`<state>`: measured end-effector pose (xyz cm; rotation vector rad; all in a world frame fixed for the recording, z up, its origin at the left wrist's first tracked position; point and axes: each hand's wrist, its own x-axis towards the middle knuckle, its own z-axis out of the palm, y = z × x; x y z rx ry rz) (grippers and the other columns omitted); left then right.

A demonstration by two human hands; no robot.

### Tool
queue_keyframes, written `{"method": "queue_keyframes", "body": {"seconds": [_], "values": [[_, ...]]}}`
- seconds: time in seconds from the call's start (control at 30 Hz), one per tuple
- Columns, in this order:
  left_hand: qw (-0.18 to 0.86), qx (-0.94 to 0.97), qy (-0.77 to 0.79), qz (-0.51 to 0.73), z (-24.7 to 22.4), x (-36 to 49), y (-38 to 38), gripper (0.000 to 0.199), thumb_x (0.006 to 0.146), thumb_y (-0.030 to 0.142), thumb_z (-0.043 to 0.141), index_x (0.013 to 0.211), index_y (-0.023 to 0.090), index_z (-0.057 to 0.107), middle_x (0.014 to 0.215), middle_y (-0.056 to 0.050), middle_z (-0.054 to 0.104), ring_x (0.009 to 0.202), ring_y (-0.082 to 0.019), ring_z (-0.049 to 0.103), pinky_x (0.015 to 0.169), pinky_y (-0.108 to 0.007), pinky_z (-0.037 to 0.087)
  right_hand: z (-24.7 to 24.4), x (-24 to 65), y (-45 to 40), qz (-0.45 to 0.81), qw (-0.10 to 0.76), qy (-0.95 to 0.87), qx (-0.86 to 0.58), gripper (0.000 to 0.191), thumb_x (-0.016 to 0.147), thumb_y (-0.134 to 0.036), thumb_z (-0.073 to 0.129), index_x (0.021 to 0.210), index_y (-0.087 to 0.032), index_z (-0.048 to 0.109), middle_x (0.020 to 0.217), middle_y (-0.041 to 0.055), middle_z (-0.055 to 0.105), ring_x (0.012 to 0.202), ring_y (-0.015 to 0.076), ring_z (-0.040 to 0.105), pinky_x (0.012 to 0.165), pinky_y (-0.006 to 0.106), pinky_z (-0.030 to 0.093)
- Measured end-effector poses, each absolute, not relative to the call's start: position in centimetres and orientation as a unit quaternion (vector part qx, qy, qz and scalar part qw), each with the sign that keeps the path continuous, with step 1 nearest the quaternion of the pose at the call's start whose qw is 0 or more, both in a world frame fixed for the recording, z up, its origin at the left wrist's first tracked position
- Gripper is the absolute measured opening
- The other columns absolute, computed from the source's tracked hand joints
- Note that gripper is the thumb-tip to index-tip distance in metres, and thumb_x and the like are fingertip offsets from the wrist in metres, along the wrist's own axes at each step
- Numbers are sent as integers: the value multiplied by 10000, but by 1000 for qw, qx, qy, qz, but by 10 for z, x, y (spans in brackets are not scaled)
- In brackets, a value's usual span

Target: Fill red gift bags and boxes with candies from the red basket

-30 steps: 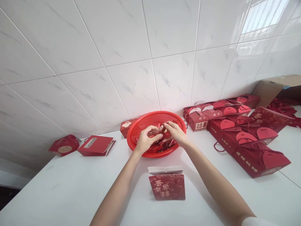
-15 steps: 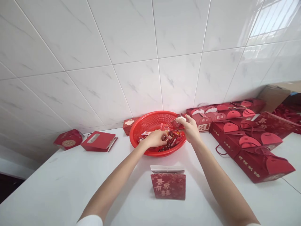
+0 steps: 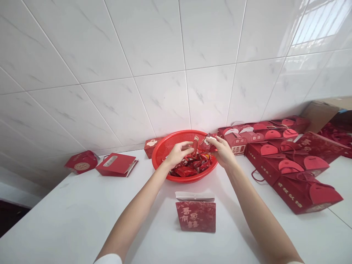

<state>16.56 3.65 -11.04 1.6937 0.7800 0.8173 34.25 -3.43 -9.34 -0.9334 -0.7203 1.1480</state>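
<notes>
A red mesh basket (image 3: 176, 137) stands by the wall with red-wrapped sweets (image 3: 189, 167) in it. Over its middle, my left hand (image 3: 178, 153) pinches a small upright red packet (image 3: 195, 144) between thumb and fingers. At the basket's right side, my right hand (image 3: 221, 149) is closed on red wrapped sweets (image 3: 209, 141), one with a pale mark. Its fingers partly cover them. In front of the basket stands a small dark red bag (image 3: 196, 217) with gold characters and a pale raised flap.
Red gift boxes (image 3: 291, 179) crowd the right, beside a cardboard box (image 3: 319, 112). A hexagonal red box (image 3: 82, 163) and a red handled bag (image 3: 117, 165) lie at the left. Behind the basket is a small red box (image 3: 150, 147). A tiled wall (image 3: 162, 99) backs the table.
My left hand has risen from the sweets and now has an upright red packet in its fingers. My right hand remains at the basket's right side with its sweets.
</notes>
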Motion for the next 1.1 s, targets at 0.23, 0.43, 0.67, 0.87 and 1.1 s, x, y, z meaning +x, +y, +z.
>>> {"method": "queue_keyframes", "body": {"seconds": [0.23, 0.43, 0.67, 0.87, 1.1], "values": [[533, 700, 278, 385, -95, 182, 20, 361, 722, 365, 776, 998, 151, 684, 1056, -77, 694, 1020, -228, 632, 925, -363, 487, -93, 340, -38, 510, 673, -353, -403, 371, 552, -400, 846, 811, -209, 662, 739, -3, 684, 649, 165, 618, 496, 252, 463], [549, 693, 297, 360, -102, 195, 23, 350, 715, 462, 747, 814, 161, 600, 844, -13, 646, 801, -164, 619, 795, -322, 498, -95, 347, -35, 490, 706, -321, -398, 330, 519, -333, 851, 740, -202, 644, 676, -19, 656, 602, 147, 590, 531, 265, 488], [387, 838, 335, 186, -121, 198, 26, 216, 799, 386, 652, 846, 175, 657, 835, -40, 703, 807, -202, 651, 738, -300, 488, -97, 356, -30, 456, 759, -257, -388, 275, 501, -266, 832, 666, -200, 622, 674, -25, 642, 645, 132, 590, 569, 246, 488], [299, 886, 340, 104, -127, 198, 26, 208, 790, 248, 654, 989, 184, 648, 880, -27, 703, 812, -199, 658, 747, -289, 493, -96, 360, -31, 490, 742, -266, -372, 295, 516, -290, 842, 683, -217, 610, 679, -25, 630, 661, 173, 626, 566, 309, 542], [256, 872, 393, 142, -123, 175, 46, 349, 792, 173, 596, 1126, 202, 689, 996, -53, 720, 909, -230, 662, 804, -309, 504, -95, 362, -33, 494, 741, -266, -369, 304, 502, -292, 861, 676, -206, 626, 750, 8, 687, 682, 212, 668, 585, 354, 580]]}}
